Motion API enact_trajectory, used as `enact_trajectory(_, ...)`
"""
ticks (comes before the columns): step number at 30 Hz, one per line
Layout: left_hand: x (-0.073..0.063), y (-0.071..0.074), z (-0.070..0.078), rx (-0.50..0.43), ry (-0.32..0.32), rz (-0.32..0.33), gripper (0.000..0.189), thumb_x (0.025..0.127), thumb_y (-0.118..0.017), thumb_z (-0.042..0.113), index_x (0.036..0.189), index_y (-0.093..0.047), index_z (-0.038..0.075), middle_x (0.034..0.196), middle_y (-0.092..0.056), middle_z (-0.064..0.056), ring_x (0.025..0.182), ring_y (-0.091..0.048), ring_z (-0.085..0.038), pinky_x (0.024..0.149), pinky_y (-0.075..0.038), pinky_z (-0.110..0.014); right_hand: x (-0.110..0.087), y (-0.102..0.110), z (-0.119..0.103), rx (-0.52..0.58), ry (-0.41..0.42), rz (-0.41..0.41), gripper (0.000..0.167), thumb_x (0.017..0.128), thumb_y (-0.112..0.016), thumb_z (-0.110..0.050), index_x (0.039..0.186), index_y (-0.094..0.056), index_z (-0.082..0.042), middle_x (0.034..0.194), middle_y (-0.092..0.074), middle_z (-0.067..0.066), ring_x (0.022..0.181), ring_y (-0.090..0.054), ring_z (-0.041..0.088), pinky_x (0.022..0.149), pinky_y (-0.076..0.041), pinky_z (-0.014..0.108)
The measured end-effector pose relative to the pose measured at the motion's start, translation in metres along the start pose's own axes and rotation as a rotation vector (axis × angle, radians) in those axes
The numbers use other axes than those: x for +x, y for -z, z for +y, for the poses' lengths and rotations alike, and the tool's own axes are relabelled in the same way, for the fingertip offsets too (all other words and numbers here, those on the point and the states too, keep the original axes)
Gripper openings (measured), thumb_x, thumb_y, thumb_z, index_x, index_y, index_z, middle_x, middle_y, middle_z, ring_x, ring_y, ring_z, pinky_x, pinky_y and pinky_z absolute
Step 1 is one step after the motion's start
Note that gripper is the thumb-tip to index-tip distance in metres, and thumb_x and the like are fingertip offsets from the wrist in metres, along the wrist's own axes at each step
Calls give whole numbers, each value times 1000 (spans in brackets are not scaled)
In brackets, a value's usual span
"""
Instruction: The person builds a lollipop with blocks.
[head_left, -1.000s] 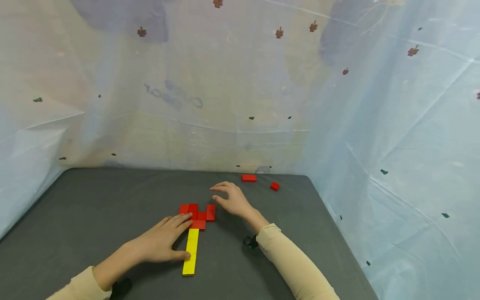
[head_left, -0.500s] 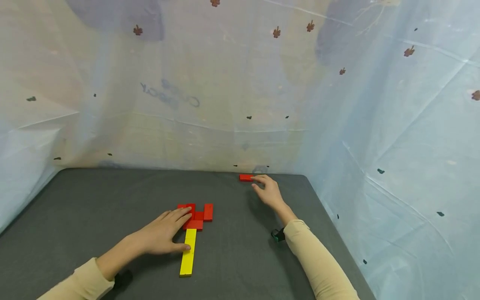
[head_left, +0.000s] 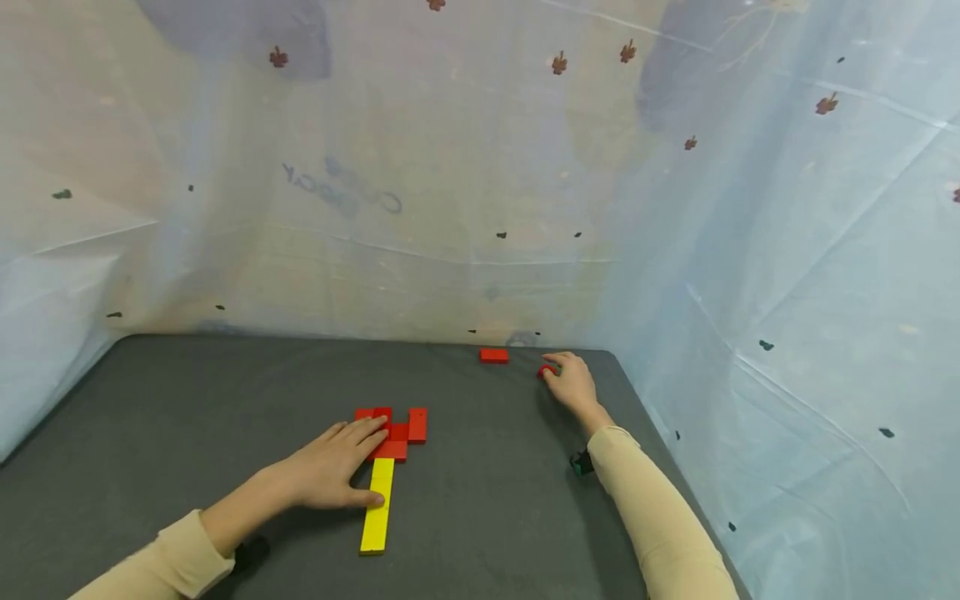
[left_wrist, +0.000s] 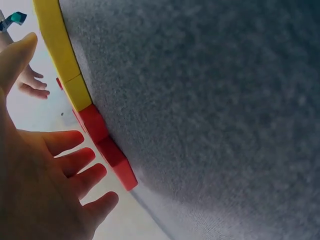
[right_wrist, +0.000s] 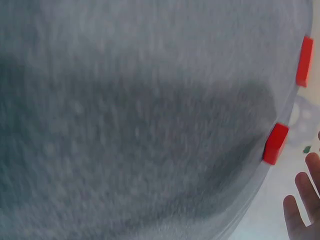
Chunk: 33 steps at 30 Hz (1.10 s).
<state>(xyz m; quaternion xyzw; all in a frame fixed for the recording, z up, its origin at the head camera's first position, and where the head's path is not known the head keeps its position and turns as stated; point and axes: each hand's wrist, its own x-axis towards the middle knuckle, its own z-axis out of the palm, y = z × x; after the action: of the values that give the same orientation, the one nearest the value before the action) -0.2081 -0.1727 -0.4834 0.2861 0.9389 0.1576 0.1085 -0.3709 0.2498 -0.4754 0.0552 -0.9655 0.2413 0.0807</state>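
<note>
My left hand point(head_left: 333, 467) lies with its fingers spread over a group of red blocks point(head_left: 393, 451), the thumb over a yellow strip of blocks point(head_left: 377, 532). In the left wrist view its fingers are nearly straight beside the red blocks point(left_wrist: 102, 135). Far to the right, my right hand point(head_left: 573, 385) reaches over a small red block point(head_left: 545, 370), partly hidden by the thumb. The right wrist view has that small block point(right_wrist: 275, 144) on the table, apart from the spread fingers point(right_wrist: 306, 192).
Another red block point(head_left: 493, 356) lies near the back edge, left of the right hand. A grey table point(head_left: 247, 400) spreads under everything. Pale printed sheeting point(head_left: 420, 183) hangs behind and to the right point(head_left: 817, 400).
My right hand has moved from beside the red group to the back right, over the small red block. The left hand has stayed nearly in place.
</note>
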Motion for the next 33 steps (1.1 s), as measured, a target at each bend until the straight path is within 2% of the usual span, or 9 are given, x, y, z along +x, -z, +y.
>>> enact_trajectory(8,-2,-3,0,15,25,-12,104,86,-67,73,160,-39,6,171,-25,-14,155,-26,-39,123,-18,-66,10,1,13,-76,-56,-58,42,102,-61,-18,143,-64,-9,151,-52,19,139,-46,43,106,-46,61)
enact_trajectory(17,-5,-2,5,-3,10,-6,103,88,-66,72,160,-39,4,171,-24,-14,155,-25,-38,122,-19,-66,12,-6,24,-94,-83,-80,39,101,-66,-19,138,-68,-8,144,-58,21,129,-55,42,100,-50,57)
enact_trajectory(23,-4,-4,3,-3,9,-15,103,88,-66,72,160,-38,5,171,-23,-13,156,-24,-37,123,-18,-66,10,-6,23,-81,-79,-77,37,101,-67,-19,135,-70,-6,141,-60,22,124,-59,42,95,-53,56)
enact_trajectory(33,-5,-5,2,-1,5,-4,103,87,-67,72,160,-39,5,171,-25,-13,156,-25,-37,123,-19,-65,9,-5,19,-77,-67,-82,35,102,-66,-18,134,-70,-6,139,-62,21,125,-59,42,95,-52,56)
